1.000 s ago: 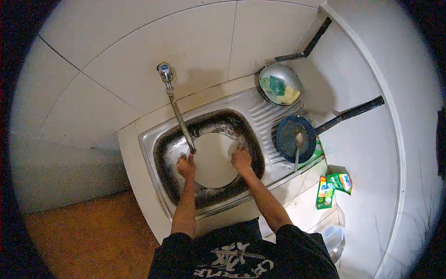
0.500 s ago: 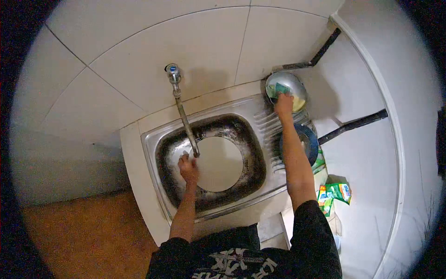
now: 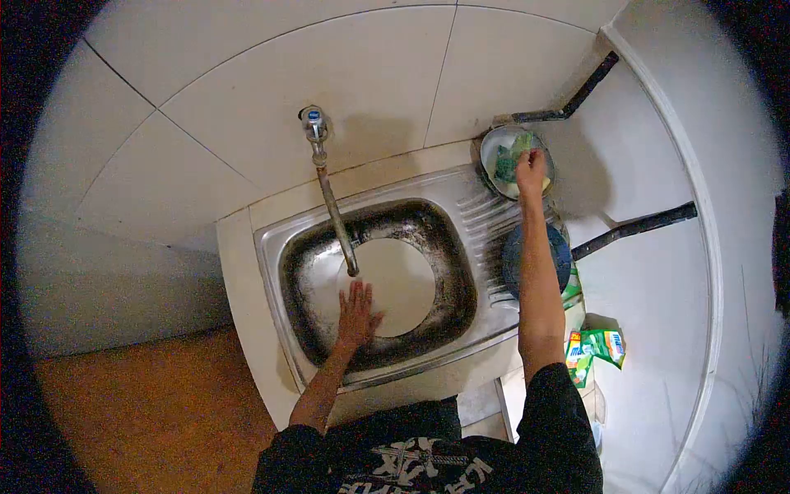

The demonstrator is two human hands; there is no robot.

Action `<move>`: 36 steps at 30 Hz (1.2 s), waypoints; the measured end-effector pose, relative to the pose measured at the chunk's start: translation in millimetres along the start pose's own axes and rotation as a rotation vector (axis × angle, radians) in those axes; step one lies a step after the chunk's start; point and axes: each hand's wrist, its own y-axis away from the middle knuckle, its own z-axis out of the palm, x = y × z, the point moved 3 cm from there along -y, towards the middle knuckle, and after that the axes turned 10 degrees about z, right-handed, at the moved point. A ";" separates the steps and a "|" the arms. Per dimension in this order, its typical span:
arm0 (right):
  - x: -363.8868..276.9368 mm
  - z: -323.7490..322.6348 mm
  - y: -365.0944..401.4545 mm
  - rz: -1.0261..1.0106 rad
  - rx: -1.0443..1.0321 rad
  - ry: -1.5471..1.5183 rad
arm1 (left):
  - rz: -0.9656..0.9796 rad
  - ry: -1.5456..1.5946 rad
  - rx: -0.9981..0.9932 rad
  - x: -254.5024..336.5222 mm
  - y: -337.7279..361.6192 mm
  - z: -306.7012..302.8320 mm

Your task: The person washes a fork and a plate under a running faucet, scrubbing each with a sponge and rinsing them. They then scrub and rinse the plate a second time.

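Observation:
A large white round plate [image 3: 401,284] lies in the steel sink [image 3: 461,309]. Over its lower left edge is my left hand [image 3: 356,316], fingers spread, with nothing in it. On the drainboard's far right corner stands a metal bowl [image 3: 490,148]. My right hand [image 3: 532,171] reaches over this bowl with curled fingers, pinching a light green scouring pad [image 3: 522,145] that is slightly blurred. A darker green piece [image 3: 504,165] shows beside it in the bowl, and something yellow [image 3: 545,185] sits near the rim, partly behind my hand.
The faucet [image 3: 336,214] reaches from the wall over the sink. A dark blue round pan [image 3: 514,263] rests on the ribbed drainboard [image 3: 481,216], partly under my right forearm, its black handle [image 3: 638,228] pointing right. Green packets [image 3: 597,347] lie at the counter's right edge.
My left hand has moved right and down from the sink's left side to the plate, its fingers spreading. My right hand has shifted slightly right over the bowl, and the green pieces have moved.

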 end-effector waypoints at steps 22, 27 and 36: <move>-107.8 -47.6 147.3 0.819 -0.534 -1.010 | 0.073 0.027 0.135 13.2 -19.2 20.2; -113.3 -40.7 195.0 0.876 -0.661 -1.149 | 0.217 -0.060 0.042 3.1 -15.8 16.7; -109.0 -37.7 250.6 0.928 -0.941 -1.239 | -0.148 0.015 0.249 -1.3 -40.3 10.4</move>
